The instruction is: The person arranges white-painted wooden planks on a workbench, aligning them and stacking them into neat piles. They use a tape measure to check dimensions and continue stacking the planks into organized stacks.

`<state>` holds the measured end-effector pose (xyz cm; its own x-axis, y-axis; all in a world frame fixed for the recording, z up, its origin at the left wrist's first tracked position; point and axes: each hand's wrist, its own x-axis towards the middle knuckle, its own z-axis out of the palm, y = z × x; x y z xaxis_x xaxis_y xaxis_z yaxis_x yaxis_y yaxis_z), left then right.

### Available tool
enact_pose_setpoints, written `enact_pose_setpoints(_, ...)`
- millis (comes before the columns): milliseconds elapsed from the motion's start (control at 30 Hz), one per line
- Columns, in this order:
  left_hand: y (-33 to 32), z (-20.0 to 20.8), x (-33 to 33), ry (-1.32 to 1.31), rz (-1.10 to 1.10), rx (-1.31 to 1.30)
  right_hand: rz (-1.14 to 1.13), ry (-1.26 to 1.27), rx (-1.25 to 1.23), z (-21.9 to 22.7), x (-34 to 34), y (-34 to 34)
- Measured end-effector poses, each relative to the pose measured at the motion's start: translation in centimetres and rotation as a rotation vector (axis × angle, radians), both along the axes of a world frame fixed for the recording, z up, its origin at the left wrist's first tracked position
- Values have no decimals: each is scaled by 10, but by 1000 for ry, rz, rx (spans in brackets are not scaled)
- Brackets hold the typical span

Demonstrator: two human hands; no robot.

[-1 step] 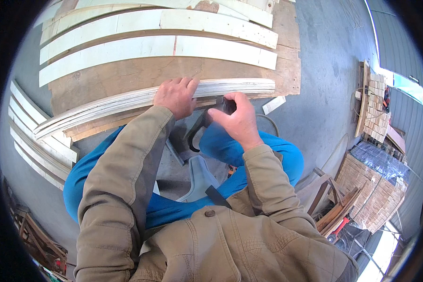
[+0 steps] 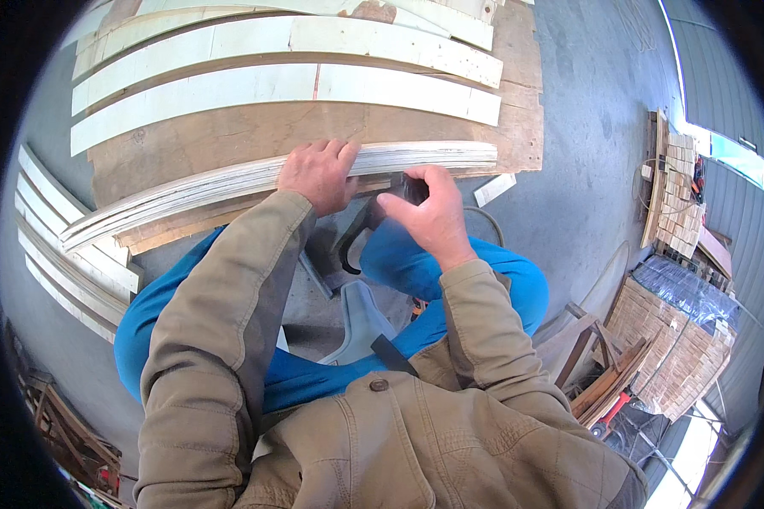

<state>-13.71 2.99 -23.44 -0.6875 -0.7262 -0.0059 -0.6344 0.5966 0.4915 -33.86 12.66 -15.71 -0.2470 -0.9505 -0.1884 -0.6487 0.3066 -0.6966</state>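
Note:
A bundle of narrow white-faced wooden strips (image 2: 204, 182), stacked on edge or closely layered, lies along the near edge of a brown plywood board (image 2: 229, 129). Across the bundle, right of its middle, my left hand (image 2: 318, 174) is closed, fingers over the far side and thumb on the near side. Just right of it, below the strips, my right hand (image 2: 433, 212) grips a black hand tool (image 2: 361, 233) with a curved lower part. My palm and fingers hide much of the tool, so its exact kind does not show.
More white strips (image 2: 289, 85) lie spaced out on the far part of the board. Another pile of strips (image 2: 76, 246) rests at the left. A short white offcut (image 2: 495, 189) and a thin hose or cord (image 2: 488, 222) lie right of the tool. Bundled wood blocks (image 2: 675, 339) stand at the right.

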Motion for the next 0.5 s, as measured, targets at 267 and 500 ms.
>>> enact_pose_setpoints(267,-2,-3,6,200,9,17,79,-53,-50,-3,-4,-11)
enact_pose_setpoints(500,-3,-5,8,218,9,39,-37,-260,59,-4,-7,-12)
